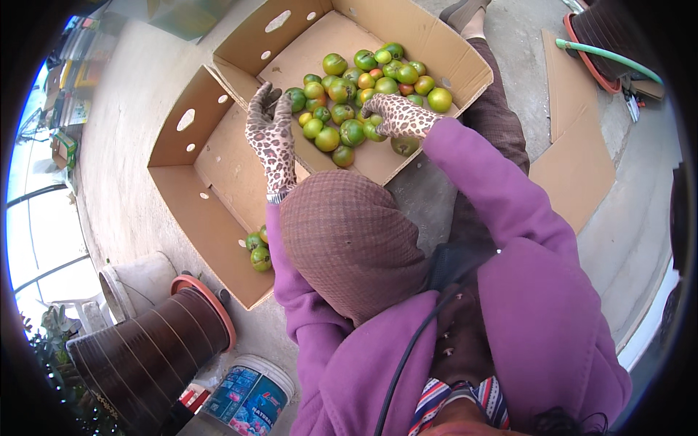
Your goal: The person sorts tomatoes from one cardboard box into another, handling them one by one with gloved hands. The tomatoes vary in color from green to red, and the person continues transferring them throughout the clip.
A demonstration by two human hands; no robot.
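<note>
Leopard-print gloves with grey palms cover both hands. My left hand [271, 133] is raised over the wall between two cardboard boxes, its fingers bent and apart, with nothing seen in them. Over the tomatoes, my right hand [402, 115] curves its fingers down beside a green tomato [373, 131]; its palm is hidden, so a grip cannot be made out. Green, yellowish and a few reddish tomatoes [342, 90] lie loose in the far cardboard box [302, 41]. The nearer cardboard box [188, 207] holds several green tomatoes [260, 258] in a corner, partly behind my left sleeve.
My bent knee [349, 240] rises close to both boxes. Flat cardboard [578, 169] lies on the concrete floor at right, near a dark pot [611, 38] and a green hose [605, 54]. At lower left are a large brown pot [152, 332], a white bucket [139, 283] and a printed bucket [248, 395].
</note>
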